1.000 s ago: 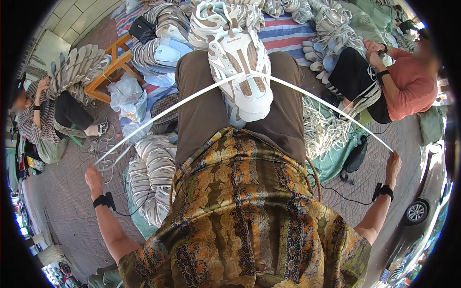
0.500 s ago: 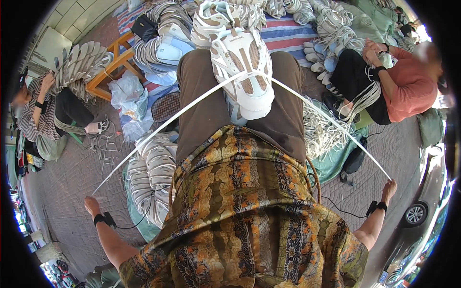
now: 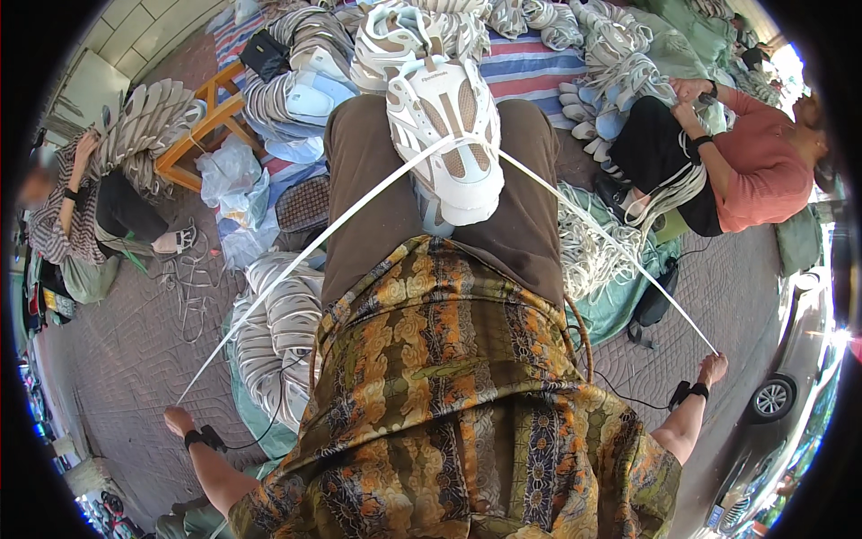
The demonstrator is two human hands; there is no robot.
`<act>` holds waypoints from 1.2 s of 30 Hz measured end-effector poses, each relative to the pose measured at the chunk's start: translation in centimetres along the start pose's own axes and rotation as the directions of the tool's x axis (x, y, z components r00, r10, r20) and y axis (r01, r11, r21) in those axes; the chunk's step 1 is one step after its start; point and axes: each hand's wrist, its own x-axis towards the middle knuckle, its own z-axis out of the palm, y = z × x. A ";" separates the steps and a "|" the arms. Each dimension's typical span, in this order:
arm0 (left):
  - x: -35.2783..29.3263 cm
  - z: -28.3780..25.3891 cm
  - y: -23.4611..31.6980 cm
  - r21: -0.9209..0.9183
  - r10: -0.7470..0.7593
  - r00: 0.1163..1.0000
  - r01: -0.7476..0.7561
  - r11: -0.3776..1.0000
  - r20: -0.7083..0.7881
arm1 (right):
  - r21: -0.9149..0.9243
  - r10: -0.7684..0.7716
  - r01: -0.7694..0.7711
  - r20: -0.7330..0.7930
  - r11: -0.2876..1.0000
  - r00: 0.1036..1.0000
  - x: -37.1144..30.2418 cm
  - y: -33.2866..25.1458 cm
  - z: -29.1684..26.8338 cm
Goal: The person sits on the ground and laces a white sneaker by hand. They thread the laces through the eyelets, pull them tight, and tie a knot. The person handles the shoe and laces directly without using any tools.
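Observation:
A white and brown sneaker upper [image 3: 446,171] rests between my knees, its toe pointing toward me. A white shoelace [image 3: 359,193] comes out of the toe end of its lacing area and stretches tight to both sides. My left hand [image 3: 179,419] is closed around one end, out at the lower left. Far out to the right, my right hand [image 3: 713,368] is closed on the other end. Part of a pale blue-grey piece shows under the toe. Another white and brown sneaker upper [image 3: 388,45] lies just beyond it.
Bundled uppers [image 3: 283,314] stand by my left leg, and a heap of white laces [image 3: 597,247] lies by my right. A wooden stool [image 3: 193,148] is at far left. Two people sit nearby, one in a striped top [image 3: 67,216], one in a coral top [image 3: 763,162]. A car [image 3: 777,395] is at right.
Both hands have moved slightly lower, the right one also a little inward. The lace stays taut between them and the shoe. The person at right has shifted their head.

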 end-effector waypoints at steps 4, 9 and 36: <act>2.9 -0.8 -1.2 0.179 0.265 0.950 -0.236 0.955 -0.162 | 0.416 0.052 -0.049 0.004 0.908 0.999 -1.7 -1.0 1.7; 4.6 -0.4 1.5 0.382 0.595 0.772 -0.493 0.782 -0.221 | 0.394 -0.440 0.408 -0.011 0.823 0.898 -7.5 -15.7 7.2; -27.9 -18.2 57.6 -0.861 0.792 0.402 -0.420 -0.288 -0.460 | 0.926 -0.936 0.378 -0.145 -0.014 0.321 -34.5 -51.7 7.3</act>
